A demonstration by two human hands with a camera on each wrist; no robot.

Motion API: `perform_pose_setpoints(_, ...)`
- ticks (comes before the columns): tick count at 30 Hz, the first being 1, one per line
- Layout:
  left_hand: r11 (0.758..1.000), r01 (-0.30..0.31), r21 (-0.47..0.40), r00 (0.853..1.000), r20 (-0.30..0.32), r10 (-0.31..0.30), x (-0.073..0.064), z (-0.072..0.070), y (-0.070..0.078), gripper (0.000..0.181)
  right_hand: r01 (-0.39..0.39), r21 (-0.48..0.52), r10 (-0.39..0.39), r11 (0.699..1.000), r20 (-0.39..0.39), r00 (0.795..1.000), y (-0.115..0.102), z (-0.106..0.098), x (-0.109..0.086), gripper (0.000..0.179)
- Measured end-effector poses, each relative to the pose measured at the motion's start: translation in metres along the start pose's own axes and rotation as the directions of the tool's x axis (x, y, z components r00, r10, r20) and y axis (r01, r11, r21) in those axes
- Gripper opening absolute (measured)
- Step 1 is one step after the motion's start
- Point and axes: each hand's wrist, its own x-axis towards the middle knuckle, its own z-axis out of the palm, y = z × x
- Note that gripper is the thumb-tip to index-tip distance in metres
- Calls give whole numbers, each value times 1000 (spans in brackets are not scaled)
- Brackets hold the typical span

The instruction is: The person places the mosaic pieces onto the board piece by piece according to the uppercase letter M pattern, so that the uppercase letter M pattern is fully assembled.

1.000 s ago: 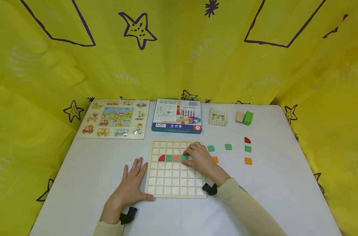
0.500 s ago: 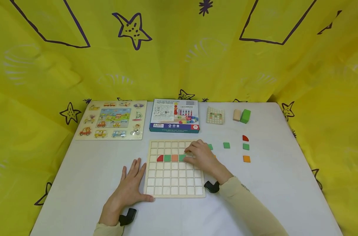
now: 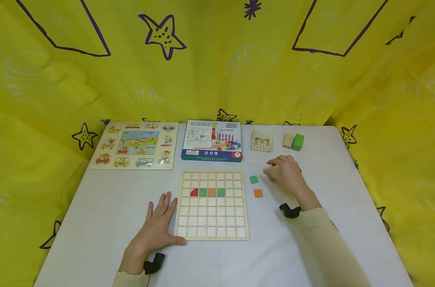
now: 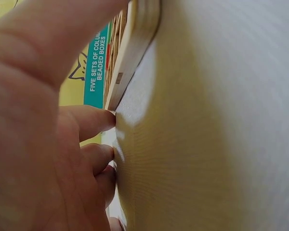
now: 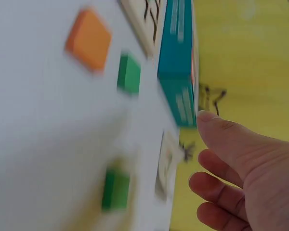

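My right grip (image 3: pixel 287 173) holds nothing, fingers loosely bent, thumb parted, near a flat green tile (image 5: pixel 116 190) on the white surface (image 3: pixel 106 211). My left grip (image 3: pixel 156 229) spreads beside the board (image 3: pixel 211 210), which is pale wood, gridded. Its third row from the far edge carries a red quarter-round (image 3: pixel 194 192) and a salmon tile (image 3: pixel 212 192) between two green squares (image 3: pixel 203 192). Just right of it lies an orange tile (image 3: pixel 258 193).

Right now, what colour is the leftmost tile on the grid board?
The leftmost tile is red, best seen in the head view.
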Motion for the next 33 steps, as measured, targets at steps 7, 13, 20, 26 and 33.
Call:
perform_pose_setpoints(7, 1000, 5, 2, 1000, 9, -5, 1, -1, -1, 134, -143, -73, 145, 987, 30, 989, 43, -27, -4, 37)
perform_pose_setpoints(13, 1000, 29, -1, 999, 36, -29, -2, 1, -2, 135, -179, -165, 191, 970, 57, 980, 60, -26, -10, 41)
perform_pose_setpoints(20, 999, 33, 4, 998, 50, -33, 0, 0, -1, 136, -220, -177, 229, 959, 31, 973, 65, -25, -12, 39)
perform_pose_setpoints(26, 1000, 26, 3, 999, 42, -26, 0, 1, -2, 135, -239, -194, 248, 951, 21, 969, 70, -25, -13, 39)
perform_pose_setpoints(33, 1000, 24, -8, 999, 41, -24, 0, 1, -2, 135, -262, -148, 267, 954, 13, 964, 72, -25, -13, 33)
